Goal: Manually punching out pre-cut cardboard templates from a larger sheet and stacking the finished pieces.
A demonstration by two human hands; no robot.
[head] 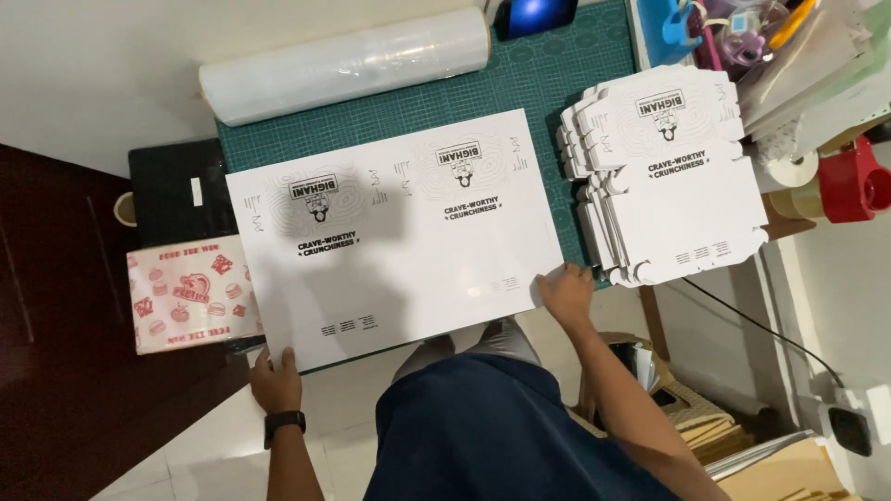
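Note:
A large white printed cardboard sheet [399, 241] lies flat on a green cutting mat [548, 79]. My left hand [275, 378], with a black watch on the wrist, grips the sheet's near left corner. My right hand [564, 292] holds the sheet's near right corner. To the right rests a stack of die-cut white box blanks [673, 176] bearing the same print, close beside my right hand.
A roll of clear stretch film [343, 65] lies at the mat's far edge. A red-and-white patterned box [190, 292] sits left of the sheet. Red tape dispenser [854, 181], scissors and clutter crowd the right. Brown cardboard [770, 464] is stacked on the floor.

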